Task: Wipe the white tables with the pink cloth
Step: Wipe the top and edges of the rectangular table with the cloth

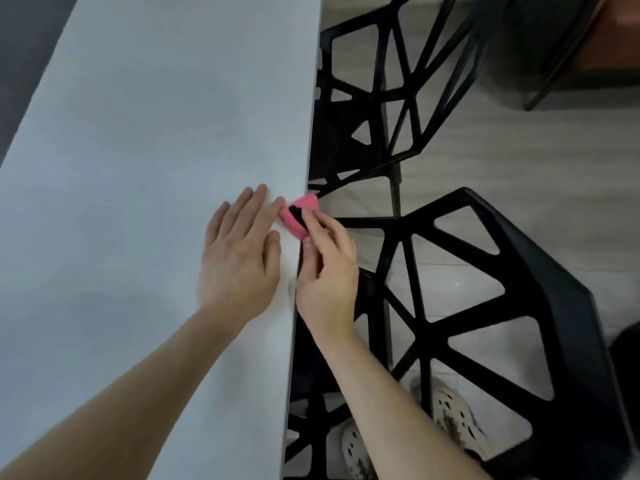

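A long white table fills the left half of the view, its right edge running down the middle. A small bunched pink cloth sits right at that edge. My right hand hangs just off the table's side and pinches the cloth between thumb and fingers. My left hand lies flat on the tabletop with straight fingers, its fingertips touching the cloth's left side.
Two black open-frame chairs stand close against the table's right side, one far and one near. Light shoes show on the pale floor below. A dark piece of furniture stands at top right.
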